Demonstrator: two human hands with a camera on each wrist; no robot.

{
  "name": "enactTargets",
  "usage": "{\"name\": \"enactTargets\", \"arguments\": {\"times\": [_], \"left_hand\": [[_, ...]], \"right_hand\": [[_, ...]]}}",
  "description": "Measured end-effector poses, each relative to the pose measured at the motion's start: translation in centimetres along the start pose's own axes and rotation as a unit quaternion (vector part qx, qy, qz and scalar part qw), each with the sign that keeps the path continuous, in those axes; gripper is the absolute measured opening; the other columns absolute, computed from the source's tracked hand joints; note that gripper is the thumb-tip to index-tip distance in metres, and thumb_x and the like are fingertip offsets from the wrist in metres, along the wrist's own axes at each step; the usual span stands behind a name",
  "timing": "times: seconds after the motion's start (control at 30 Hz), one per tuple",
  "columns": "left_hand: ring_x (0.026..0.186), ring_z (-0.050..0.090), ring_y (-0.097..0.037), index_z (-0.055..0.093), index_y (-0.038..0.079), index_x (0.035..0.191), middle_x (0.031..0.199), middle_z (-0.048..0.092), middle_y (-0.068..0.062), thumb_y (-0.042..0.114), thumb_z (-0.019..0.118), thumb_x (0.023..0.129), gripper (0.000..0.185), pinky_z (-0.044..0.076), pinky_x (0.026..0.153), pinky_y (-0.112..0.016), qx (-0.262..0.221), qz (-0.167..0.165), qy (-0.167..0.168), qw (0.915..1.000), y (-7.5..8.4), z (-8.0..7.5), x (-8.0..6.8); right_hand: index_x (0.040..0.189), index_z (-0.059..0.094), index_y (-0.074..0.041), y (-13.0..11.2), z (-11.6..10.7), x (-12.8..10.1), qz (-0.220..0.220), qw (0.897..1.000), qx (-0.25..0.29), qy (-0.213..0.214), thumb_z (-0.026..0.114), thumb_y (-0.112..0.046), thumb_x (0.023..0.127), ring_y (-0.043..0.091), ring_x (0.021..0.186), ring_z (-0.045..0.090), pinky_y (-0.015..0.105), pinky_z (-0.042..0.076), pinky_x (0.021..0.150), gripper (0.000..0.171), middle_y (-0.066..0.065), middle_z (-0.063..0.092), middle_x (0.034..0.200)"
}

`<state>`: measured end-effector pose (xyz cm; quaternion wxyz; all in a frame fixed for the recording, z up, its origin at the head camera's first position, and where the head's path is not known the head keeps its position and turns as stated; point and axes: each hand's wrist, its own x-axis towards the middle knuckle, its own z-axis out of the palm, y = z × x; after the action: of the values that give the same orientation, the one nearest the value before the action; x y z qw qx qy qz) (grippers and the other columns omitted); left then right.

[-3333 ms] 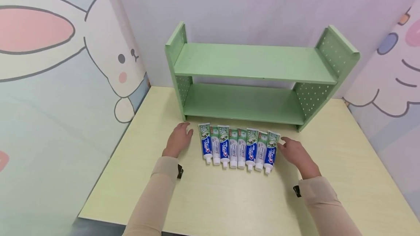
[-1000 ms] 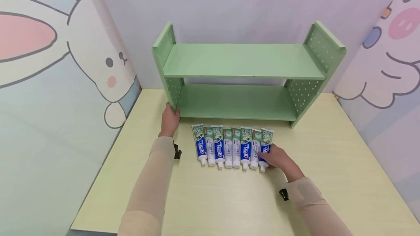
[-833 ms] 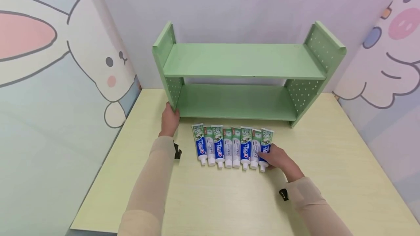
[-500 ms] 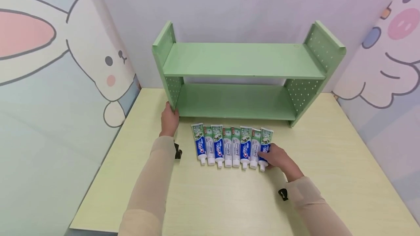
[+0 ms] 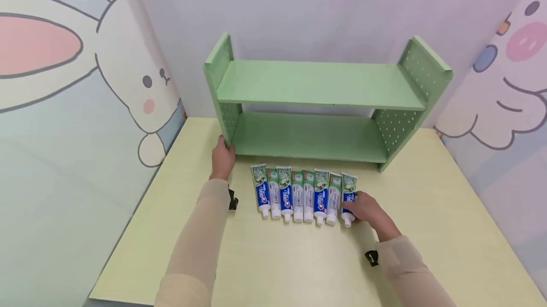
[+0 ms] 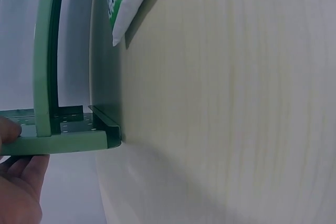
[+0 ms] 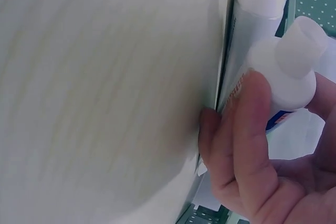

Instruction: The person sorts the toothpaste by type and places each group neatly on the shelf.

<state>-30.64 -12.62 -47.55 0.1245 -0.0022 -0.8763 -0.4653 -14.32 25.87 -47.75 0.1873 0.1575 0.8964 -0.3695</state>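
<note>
Rightmost blue-and-green toothpaste tube [image 5: 348, 198] now lifted at its cap end, right hand [image 5: 366, 207] curled around it, left hand [image 5: 223, 160] gripping green two-tier shelf [image 5: 320, 84] corner, pale wooden tabletop [image 5: 427, 212].

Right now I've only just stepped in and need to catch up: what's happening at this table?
A person is working at a pale table with both hands. The left hand holds the lower front corner of a green two-tier shelf, whose two tiers are bare. The right hand grips the rightmost toothpaste tube near its white cap, at the end of a row of eight toothpaste tubes lying side by side in front of the shelf, caps toward the person.
</note>
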Motion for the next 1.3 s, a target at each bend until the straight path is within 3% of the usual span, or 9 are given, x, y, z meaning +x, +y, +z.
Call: {"name": "enactTargets", "arguments": {"times": [0.5, 1.3], "left_hand": [[0.118, 0.054, -0.040, 0.039, 0.000, 0.139, 0.132, 0.053, -0.028, 0.009, 0.048, 0.102, 0.039, 0.048, 0.090, -0.051, -0.001, -0.006, -0.009, 0.9999, 0.0, 0.0, -0.6], [0.117, 0.055, -0.040, 0.041, 0.000, 0.137, 0.130, 0.054, -0.029, 0.009, 0.049, 0.102, 0.037, 0.048, 0.089, -0.051, -0.003, -0.006, 0.000, 1.0000, 0.0, 0.0, -0.5]], "right_hand": [[0.135, 0.032, 0.020, 0.6, -0.3, -0.7, -0.007, 0.999, 0.050, -0.006, 0.066, -0.020, 0.091, 0.022, 0.062, 0.063, 0.036, 0.056, 0.058, 0.069, 0.023, 0.059, 0.096], [0.140, 0.028, 0.015, 0.1, -2.1, -2.0, -0.017, 0.998, 0.051, -0.022, 0.066, -0.017, 0.093, 0.022, 0.068, 0.063, 0.038, 0.057, 0.061, 0.069, 0.031, 0.053, 0.110]]}}
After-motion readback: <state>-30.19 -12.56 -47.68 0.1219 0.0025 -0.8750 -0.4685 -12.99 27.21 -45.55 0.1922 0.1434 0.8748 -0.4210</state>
